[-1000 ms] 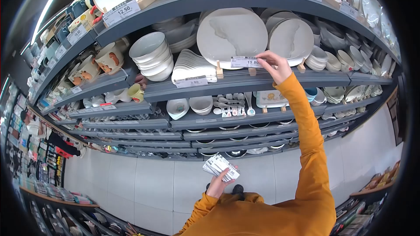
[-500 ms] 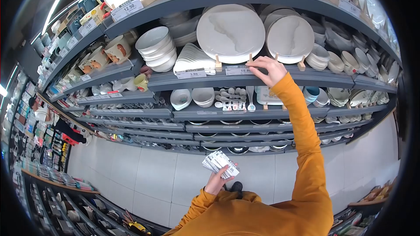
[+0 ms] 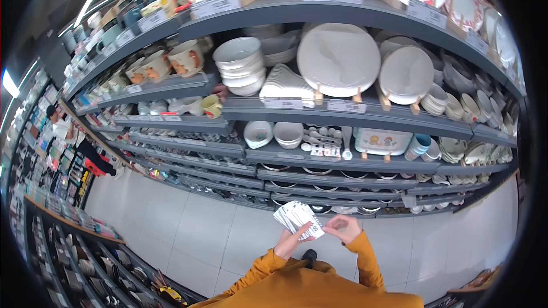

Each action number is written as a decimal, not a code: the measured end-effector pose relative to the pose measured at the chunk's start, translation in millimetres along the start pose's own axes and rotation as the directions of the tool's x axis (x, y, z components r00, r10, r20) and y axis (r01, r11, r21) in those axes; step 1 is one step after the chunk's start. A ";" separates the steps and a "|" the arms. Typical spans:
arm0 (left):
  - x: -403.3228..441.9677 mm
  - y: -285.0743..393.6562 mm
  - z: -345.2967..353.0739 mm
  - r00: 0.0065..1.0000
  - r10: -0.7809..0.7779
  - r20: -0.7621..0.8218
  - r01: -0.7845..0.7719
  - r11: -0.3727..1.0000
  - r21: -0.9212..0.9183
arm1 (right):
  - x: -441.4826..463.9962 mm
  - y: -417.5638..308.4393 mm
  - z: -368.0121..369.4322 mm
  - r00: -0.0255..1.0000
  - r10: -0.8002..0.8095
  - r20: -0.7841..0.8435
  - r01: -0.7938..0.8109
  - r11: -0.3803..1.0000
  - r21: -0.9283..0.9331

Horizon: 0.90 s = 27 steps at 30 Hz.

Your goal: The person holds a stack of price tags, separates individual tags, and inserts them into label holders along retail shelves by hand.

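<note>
A fanned stack of white price labels (image 3: pixel 298 217) is gripped in my left hand (image 3: pixel 290 244), low in front of my body, with the thumb across the front label. My right hand (image 3: pixel 345 230) is beside it, thumb and fingers pinched together at the right edge of the stack, where they appear to touch a label. Above, on the shelf, stand a large white round plate (image 3: pixel 338 57) and a smaller one (image 3: pixel 406 75) on wooden stands. Price labels (image 3: pixel 347 106) line the shelf's front edge under them.
Stacked white bowls (image 3: pixel 240 63) and mugs (image 3: pixel 185 58) sit left of the plates. Lower down are more bowls (image 3: pixel 288 135) and spoons (image 3: pixel 322 141). At far left a person (image 3: pixel 74 137) stands in the aisle. Another shelf unit (image 3: pixel 74 251) runs behind me at lower left.
My right hand has come down from the shelf edge under the large plate to the labels in my left hand. The view has shifted, so the shelves appear lower and further right.
</note>
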<state>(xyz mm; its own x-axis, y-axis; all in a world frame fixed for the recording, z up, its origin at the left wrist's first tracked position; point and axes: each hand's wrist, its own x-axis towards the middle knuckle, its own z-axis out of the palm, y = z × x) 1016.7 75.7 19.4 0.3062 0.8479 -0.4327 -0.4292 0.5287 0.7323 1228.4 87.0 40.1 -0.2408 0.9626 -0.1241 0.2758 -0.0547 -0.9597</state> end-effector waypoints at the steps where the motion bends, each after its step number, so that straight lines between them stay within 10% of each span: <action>1: -2.2 4.1 -3.8 1.000 0.007 0.014 -0.007 1.000 0.001 | -4.1 11.7 9.5 1.000 0.012 -0.009 -0.012 0.998 0.064; 22: -127.9 37.1 -218.1 0.999 0.000 -0.051 0.003 0.999 0.044 | -7.5 -26.6 258.2 0.998 -0.056 0.034 0.054 0.998 0.037; 27: -140.1 35.3 -247.7 0.998 -0.038 -0.043 0.040 0.998 0.051 | -13.2 -37.6 278.5 0.965 -0.024 -0.262 0.073 0.980 0.183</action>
<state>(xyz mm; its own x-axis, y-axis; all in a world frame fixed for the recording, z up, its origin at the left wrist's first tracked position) 748.2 -14.8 -24.4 0.2857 0.8282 -0.4821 -0.3729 0.5595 0.7402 962.0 2.4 7.5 0.0046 0.9995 -0.0311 0.0827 -0.0314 -0.9961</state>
